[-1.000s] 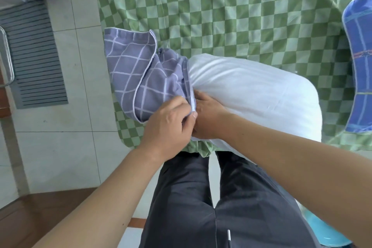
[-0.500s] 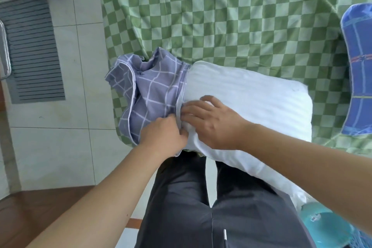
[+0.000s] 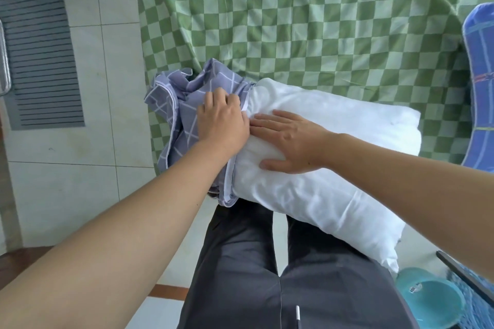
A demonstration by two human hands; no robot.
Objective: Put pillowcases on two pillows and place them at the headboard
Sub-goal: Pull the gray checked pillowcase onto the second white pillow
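Note:
A bare white pillow [image 3: 334, 157] lies across the near edge of the bed, partly overhanging my legs. A purple checked pillowcase [image 3: 176, 104] is bunched over its left end. My left hand [image 3: 223, 120] grips the pillowcase's hem at the pillow's left end, fingers curled into the fabric. My right hand [image 3: 287, 141] lies flat on top of the pillow just right of the hem, fingers straight and pressing down. A second pillow in a blue patterned case [image 3: 481, 83] lies at the right edge of the bed.
The bed wears a green checked sheet [image 3: 294, 21]. Tiled floor [image 3: 80, 155] lies to the left, with a grey ribbed mat [image 3: 42, 61]. A teal plastic basin [image 3: 430, 299] sits on the floor at the lower right. My dark trousers [image 3: 267, 275] fill the bottom centre.
Both hands have moved up from the pillow's near side onto its top. The right hand has flattened onto the pillow. The pillowcase is more bunched over the left end.

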